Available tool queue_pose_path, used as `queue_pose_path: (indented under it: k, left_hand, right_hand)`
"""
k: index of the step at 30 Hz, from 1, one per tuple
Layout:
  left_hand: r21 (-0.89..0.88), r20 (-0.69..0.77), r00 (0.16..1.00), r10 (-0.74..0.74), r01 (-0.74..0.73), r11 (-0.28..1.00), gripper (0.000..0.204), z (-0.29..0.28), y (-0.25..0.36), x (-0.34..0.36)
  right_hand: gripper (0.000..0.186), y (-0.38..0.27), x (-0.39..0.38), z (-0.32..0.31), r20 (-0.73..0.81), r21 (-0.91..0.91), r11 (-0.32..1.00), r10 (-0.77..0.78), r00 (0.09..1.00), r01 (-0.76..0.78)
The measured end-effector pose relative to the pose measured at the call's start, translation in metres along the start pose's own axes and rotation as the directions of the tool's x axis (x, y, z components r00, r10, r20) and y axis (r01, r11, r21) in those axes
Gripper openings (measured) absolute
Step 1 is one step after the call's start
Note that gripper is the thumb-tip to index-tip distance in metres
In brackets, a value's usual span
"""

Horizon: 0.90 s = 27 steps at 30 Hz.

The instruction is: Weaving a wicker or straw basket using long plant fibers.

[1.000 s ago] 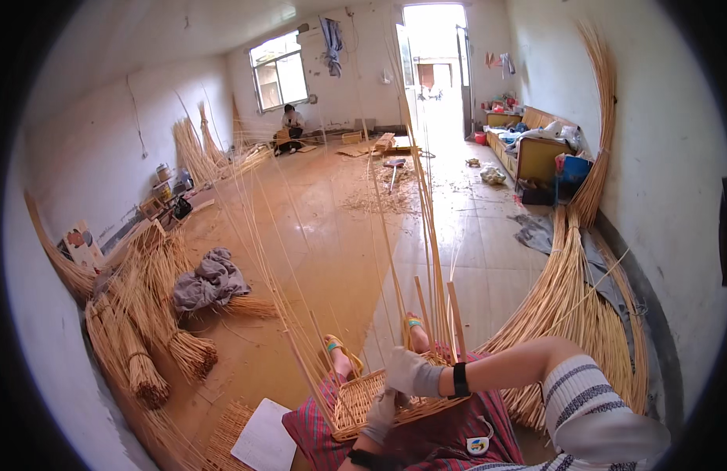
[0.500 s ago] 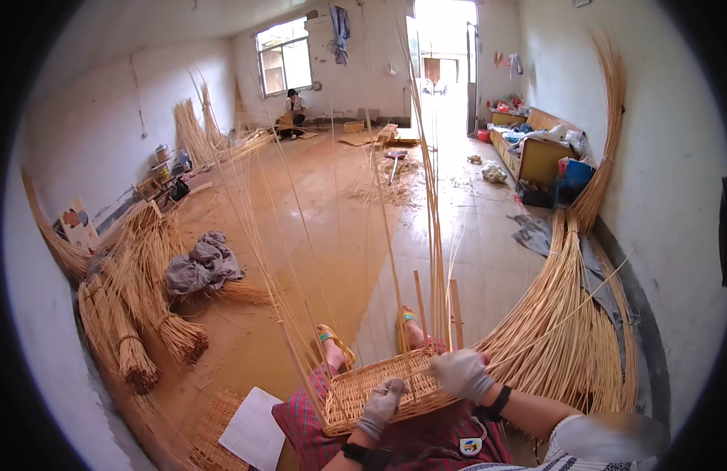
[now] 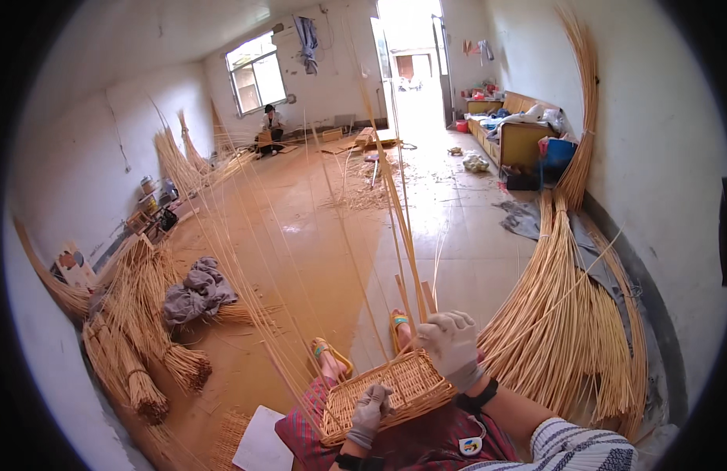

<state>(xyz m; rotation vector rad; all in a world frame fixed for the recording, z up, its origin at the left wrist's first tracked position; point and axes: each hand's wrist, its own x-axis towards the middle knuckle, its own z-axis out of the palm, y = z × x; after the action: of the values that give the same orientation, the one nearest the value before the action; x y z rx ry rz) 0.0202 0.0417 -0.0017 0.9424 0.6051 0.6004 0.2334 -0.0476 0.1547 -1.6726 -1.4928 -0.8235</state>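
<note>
A shallow rectangular wicker basket point(image 3: 414, 383) rests on my lap, with long thin canes point(image 3: 396, 206) and short flat stakes point(image 3: 429, 298) rising from its sides. My left hand point(image 3: 368, 412), in a pale glove, is closed at the basket's near side, its fingertips over the weave. My right hand point(image 3: 451, 353), gloved as well, is raised above the basket's right end, just beside the short stakes. Its fingers are bent with the back of the hand toward me, so what they grip is hidden.
Bundles of cane lie on the floor at right point(image 3: 559, 330) and left point(image 3: 136, 314). A grey cloth point(image 3: 200, 290) is on the left bundles. White paper point(image 3: 263, 441) lies beside my lap. Farther off are a bench point(image 3: 516, 133), a seated person point(image 3: 269, 129) and scattered shavings point(image 3: 363, 184).
My right hand has risen from the basket's edge. The left hand stays at the near side, shifted slightly. My view has turned a little to the right.
</note>
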Motion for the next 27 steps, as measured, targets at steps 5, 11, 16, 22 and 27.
queue_pose_path:
  k: [5,11,16,22,27]
  left_hand:
    - [-0.055,0.026,0.999,0.044,-0.042,0.998,0.023,-0.011,0.000,-0.002]
    - [0.002,0.032,0.999,0.023,-0.023,1.000,0.018,-0.008,0.000,-0.005]
    - [0.028,0.052,0.997,0.058,-0.060,0.998,0.018,-0.025,-0.014,-0.002]
    - [0.079,-0.020,0.994,0.109,-0.108,0.991,0.018,-0.004,-0.014,-0.002]
    - [0.071,-0.027,0.999,0.043,-0.041,0.997,0.016,0.000,-0.005,-0.002]
  right_hand:
    - [0.041,-0.061,-0.034,0.048,0.129,0.529,0.825,0.156,0.979,-0.201]
    - [0.034,-0.075,-0.087,0.119,0.648,0.571,0.390,0.326,0.688,-0.722]
    - [0.034,-0.064,-0.093,0.149,0.850,0.472,-0.530,0.484,0.206,-0.704]
    - [0.037,-0.041,-0.105,0.172,0.879,0.345,-0.593,0.476,0.029,-0.727]
    - [0.032,-0.057,-0.099,0.155,0.834,0.426,-0.268,0.486,0.260,-0.864]
